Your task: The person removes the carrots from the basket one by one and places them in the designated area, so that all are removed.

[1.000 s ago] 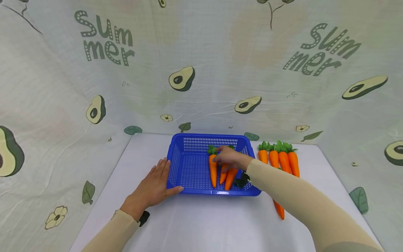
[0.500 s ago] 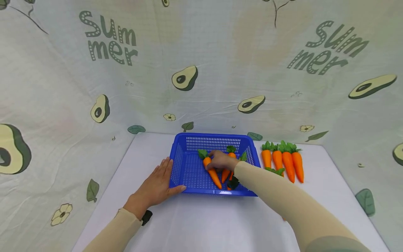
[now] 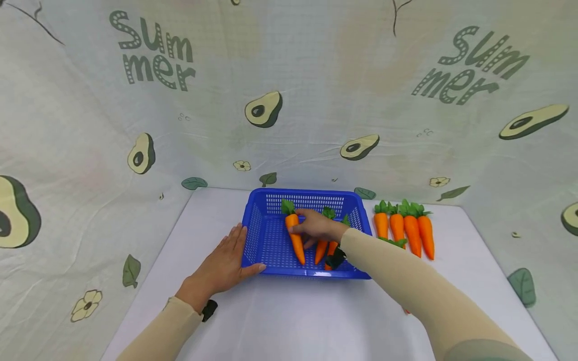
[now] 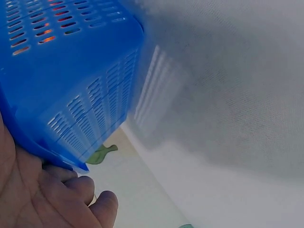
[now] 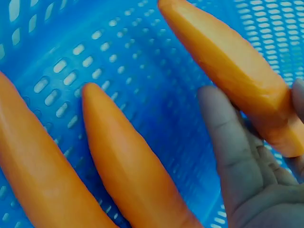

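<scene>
A blue perforated plastic basket (image 3: 302, 192) stands on the white table. Inside it, my right hand (image 3: 318, 226) pinches an orange carrot (image 3: 296, 245) with a green leafy top between thumb and fingers. The right wrist view shows this carrot (image 5: 237, 66) tilted over the basket floor, with the fingers (image 5: 223, 128) along it. Two more carrots (image 5: 137, 166) lie beside it in the basket, partly covered by the hand and sleeve in the head view. My left hand (image 3: 221, 268) rests flat against the basket's left side, fingers straight, thumb along the near rim.
Right of the basket several carrots (image 3: 412, 235) lie in a row with their leaves toward the back. The right sleeve (image 3: 406, 281) crosses over another one, whose tip shows below. Dark green leaves (image 3: 336, 258) sit at the basket's near right. A printed cloth (image 3: 307, 100) hangs behind the table.
My right hand has shifted the carrot leftward in the basket, away from the others; it tilted and its leafy end now points toward the back. My left hand stays at the basket's side.
</scene>
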The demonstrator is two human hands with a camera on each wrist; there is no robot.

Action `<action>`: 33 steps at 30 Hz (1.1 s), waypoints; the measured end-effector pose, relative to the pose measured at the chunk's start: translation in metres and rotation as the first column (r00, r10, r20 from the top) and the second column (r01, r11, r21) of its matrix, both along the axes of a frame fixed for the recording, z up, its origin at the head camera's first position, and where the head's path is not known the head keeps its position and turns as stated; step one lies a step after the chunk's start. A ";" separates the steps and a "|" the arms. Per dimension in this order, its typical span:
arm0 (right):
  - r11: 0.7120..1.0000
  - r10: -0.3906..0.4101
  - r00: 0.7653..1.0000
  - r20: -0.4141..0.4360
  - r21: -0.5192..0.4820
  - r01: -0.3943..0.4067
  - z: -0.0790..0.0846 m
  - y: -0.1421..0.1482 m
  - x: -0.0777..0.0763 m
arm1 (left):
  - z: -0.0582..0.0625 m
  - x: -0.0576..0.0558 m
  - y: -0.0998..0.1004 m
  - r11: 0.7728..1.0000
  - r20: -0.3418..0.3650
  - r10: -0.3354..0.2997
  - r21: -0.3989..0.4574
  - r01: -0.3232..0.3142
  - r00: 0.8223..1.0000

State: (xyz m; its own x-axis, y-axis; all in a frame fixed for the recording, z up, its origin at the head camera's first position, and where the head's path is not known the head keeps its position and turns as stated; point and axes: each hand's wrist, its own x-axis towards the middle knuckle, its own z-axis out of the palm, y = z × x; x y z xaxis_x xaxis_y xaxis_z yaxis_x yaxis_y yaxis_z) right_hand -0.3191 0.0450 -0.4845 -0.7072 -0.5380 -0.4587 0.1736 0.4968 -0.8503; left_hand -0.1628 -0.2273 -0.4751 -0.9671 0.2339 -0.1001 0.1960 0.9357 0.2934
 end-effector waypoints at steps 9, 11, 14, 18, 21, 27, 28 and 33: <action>0.988 -0.077 0.997 0.025 -0.131 0.079 0.010 0.009 -0.001 | -0.001 -0.001 0.000 1.000 0.011 0.011 0.001 -0.011 1.000; 0.985 -0.087 0.996 0.011 -0.147 0.087 0.013 0.011 0.000 | -0.002 -0.001 0.000 1.000 0.012 0.012 0.003 -0.012 1.000; 0.981 -0.112 0.994 -0.020 -0.163 0.107 0.016 0.014 0.002 | -0.003 -0.001 0.000 1.000 0.010 0.013 0.004 -0.013 1.000; 0.975 -0.147 0.987 -0.072 -0.179 0.132 0.021 0.018 0.005 | -0.005 -0.001 0.000 1.000 0.006 0.017 -0.004 -0.017 1.000; 0.971 -0.161 0.982 -0.094 -0.191 0.141 0.025 0.021 0.007 | -0.006 -0.001 0.000 1.000 0.003 0.018 0.000 -0.018 1.000; 0.960 -0.189 0.976 -0.108 -0.228 0.161 0.030 0.030 0.011 | -0.006 -0.001 0.001 1.000 0.012 0.016 0.016 -0.016 1.000; 0.958 -0.196 0.974 -0.111 -0.235 0.166 0.031 0.032 0.011 | -0.005 -0.001 0.001 1.000 0.012 0.016 0.016 -0.016 1.000; 0.949 -0.228 0.966 -0.122 -0.248 0.193 0.036 0.043 0.013 | -0.005 0.000 0.002 1.000 0.007 0.018 0.019 -0.018 1.000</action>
State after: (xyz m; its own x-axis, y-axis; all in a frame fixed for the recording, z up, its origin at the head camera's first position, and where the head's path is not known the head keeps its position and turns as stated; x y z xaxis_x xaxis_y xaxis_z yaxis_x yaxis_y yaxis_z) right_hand -0.3064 0.0878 -0.4482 -0.8659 -0.4488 -0.2209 0.1166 0.2484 -0.9616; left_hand -0.1632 -0.2258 -0.4803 -0.9705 0.2183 -0.1026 0.1770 0.9334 0.3122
